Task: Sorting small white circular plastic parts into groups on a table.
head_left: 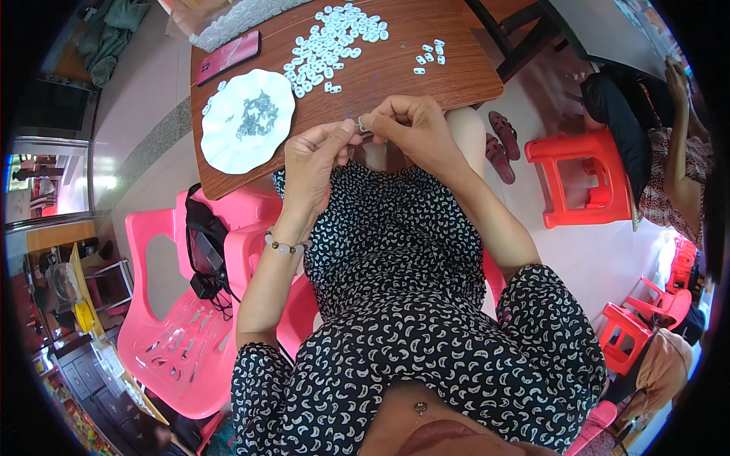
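Just past the near edge of the wooden table, above my lap, both hands meet fingertip to fingertip. My right hand (417, 131) pinches a small white plastic piece (362, 124) between thumb and forefinger. My left hand (323, 152) is closed in a pinch against the same spot; whatever it holds is too small to make out. To the left, a scalloped white plate (220, 144) carries a heap of tiny grey metal parts (258, 114). Many loose white oval pieces (315, 53) with holes are spread beyond my hands, and a smaller group of them (430, 57) lies to the right.
A pink phone (228, 58) lies behind the plate on the brown table (449, 87). Pink chairs (182, 334) stand at my left, one with a black bag strap over it. On the right are a red stool (582, 178), dark red sandals (502, 148) and another seated person.
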The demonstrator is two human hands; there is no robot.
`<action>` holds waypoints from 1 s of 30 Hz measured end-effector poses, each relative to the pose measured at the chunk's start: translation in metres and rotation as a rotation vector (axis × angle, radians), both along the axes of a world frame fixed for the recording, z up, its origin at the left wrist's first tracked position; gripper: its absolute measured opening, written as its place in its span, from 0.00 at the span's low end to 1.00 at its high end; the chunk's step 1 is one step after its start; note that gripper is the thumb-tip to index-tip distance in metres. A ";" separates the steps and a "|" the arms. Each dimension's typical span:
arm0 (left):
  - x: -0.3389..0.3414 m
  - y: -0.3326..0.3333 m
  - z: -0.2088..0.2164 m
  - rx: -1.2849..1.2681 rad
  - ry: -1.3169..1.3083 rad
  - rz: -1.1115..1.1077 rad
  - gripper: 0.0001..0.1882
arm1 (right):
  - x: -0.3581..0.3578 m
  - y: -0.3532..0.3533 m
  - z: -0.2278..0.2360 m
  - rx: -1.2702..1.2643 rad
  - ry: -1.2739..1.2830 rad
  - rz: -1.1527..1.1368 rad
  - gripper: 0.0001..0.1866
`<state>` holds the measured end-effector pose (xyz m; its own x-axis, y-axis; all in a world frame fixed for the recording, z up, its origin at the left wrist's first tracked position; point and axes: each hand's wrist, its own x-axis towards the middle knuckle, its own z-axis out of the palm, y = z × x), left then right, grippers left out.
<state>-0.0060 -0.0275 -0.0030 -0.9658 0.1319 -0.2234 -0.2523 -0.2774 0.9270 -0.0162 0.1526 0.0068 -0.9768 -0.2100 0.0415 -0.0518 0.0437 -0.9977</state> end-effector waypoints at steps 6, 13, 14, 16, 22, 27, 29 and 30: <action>0.000 0.001 -0.001 0.019 0.011 0.008 0.11 | 0.001 -0.001 0.001 0.030 -0.001 -0.017 0.11; 0.001 0.001 -0.001 -0.006 -0.001 0.005 0.11 | -0.001 -0.001 -0.007 0.039 0.050 -0.029 0.11; 0.001 0.002 0.000 -0.018 -0.011 0.005 0.11 | -0.001 -0.001 -0.005 0.014 0.024 -0.032 0.10; 0.002 0.002 0.000 -0.015 -0.008 0.004 0.12 | 0.000 -0.001 0.001 -0.010 0.001 -0.031 0.10; -0.013 0.001 0.001 -0.066 0.008 -0.002 0.12 | -0.005 0.008 0.007 -0.079 -0.110 -0.073 0.11; -0.070 -0.004 -0.012 -0.765 0.548 0.079 0.11 | -0.010 0.021 0.013 -0.160 -0.073 -0.145 0.11; -0.092 0.003 -0.008 -1.043 0.718 0.110 0.12 | -0.011 0.023 0.012 -0.193 -0.056 -0.170 0.10; -0.101 0.012 -0.002 -1.049 0.633 0.026 0.12 | -0.012 0.025 0.009 -0.224 -0.052 -0.201 0.10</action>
<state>-0.1073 -0.0151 -0.0047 -0.9423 0.1494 0.2996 0.3179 0.6796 0.6611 -0.0277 0.1778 0.0159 -0.9999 -0.0031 0.0139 -0.0131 -0.1730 -0.9848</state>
